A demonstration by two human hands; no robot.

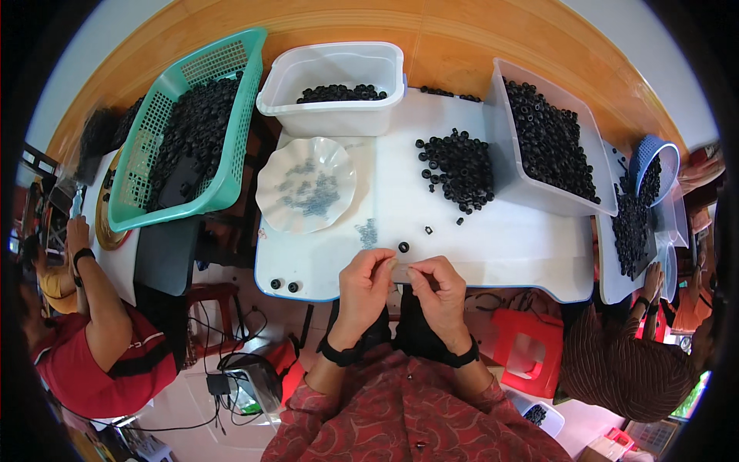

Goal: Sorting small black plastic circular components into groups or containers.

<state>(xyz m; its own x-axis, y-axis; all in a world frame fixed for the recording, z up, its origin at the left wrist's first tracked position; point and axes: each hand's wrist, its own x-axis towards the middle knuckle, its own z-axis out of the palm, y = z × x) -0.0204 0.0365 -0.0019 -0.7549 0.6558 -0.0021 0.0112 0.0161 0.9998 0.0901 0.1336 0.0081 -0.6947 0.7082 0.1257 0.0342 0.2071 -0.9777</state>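
Note:
My left hand [365, 291] and my right hand [440, 296] meet over the near edge of the white table [508, 246]. Thumb and fingers of each are pinched together, and whatever they hold is too small to make out. Just beyond the fingertips lies a black ring-shaped part [403, 247]. A small patch of tiny clear pieces [367, 232] is on the table beyond my left hand. More of them lie in a white wavy-rimmed dish [271, 202] at the left. Farther right spreads a pile of black ring-shaped parts [462, 165].
A white tub [331, 122] and a translucent bin [543, 192] hold black parts, as does a green basket [248, 115] at left. Two black parts [284, 286] sit by the left corner. People work on both sides; a red stool [504, 354] stands at right.

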